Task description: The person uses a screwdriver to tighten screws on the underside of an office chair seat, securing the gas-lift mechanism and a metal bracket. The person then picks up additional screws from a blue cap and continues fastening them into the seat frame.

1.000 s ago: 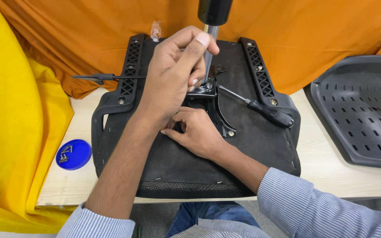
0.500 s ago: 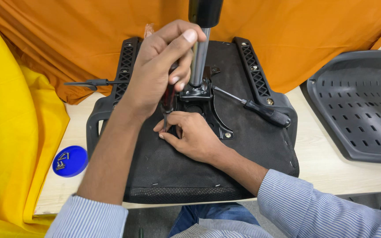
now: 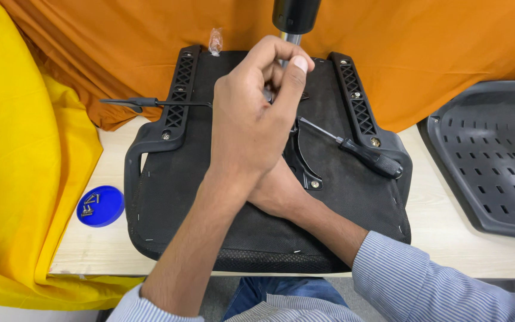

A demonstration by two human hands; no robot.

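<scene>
An upturned black chair seat lies on the pale table. A metal shaft with a black cylinder on top stands up from the seat's centre mechanism. My left hand is raised over the mechanism, its fingers curled and pinched together against the shaft. Whatever it pinches is hidden. My right hand rests on the seat beneath it, mostly covered by the left. A black-handled screwdriver lies on the seat just right of both hands.
A second thin tool lies across the seat's left rail. A blue lid holding screws sits at the table's left. A perforated black chair back lies to the right. Orange cloth hangs behind; yellow cloth covers the left.
My left hand has lifted and turned, now covering most of my right hand. The view has shifted slightly downward.
</scene>
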